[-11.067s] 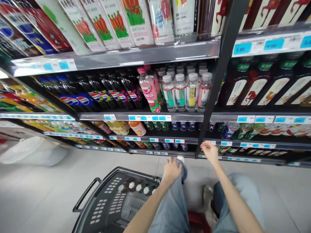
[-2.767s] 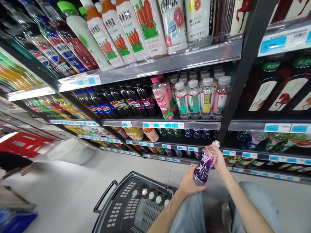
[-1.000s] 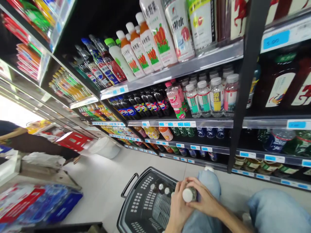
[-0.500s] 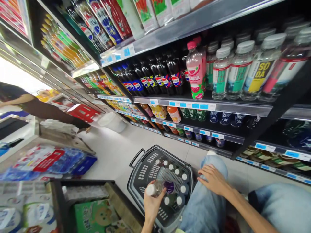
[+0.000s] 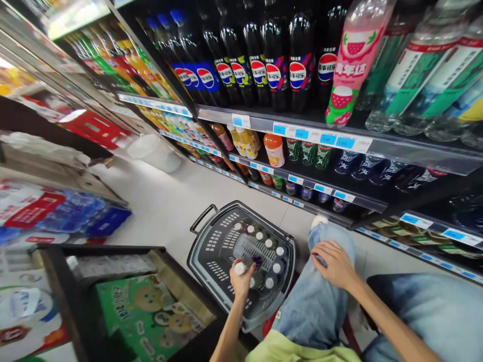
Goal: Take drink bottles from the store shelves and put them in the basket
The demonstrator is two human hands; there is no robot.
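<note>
1. Purple-labelled bottle [image 5: 247, 262]: tilted, white cap [image 5: 240, 268] toward the near left; over or inside basket [image 5: 219, 256], depth unclear.
2. Left hand [image 5: 242, 281]: fingers wrapped around bottle.
3. Right hand [image 5: 334, 262]: fingers slightly spread on knee [image 5: 339, 234].

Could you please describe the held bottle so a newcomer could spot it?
Start at the dark basket on the floor. There the left hand grips a white-capped bottle with a purple label. Unlike the other bottles there, it alone is held.
</note>
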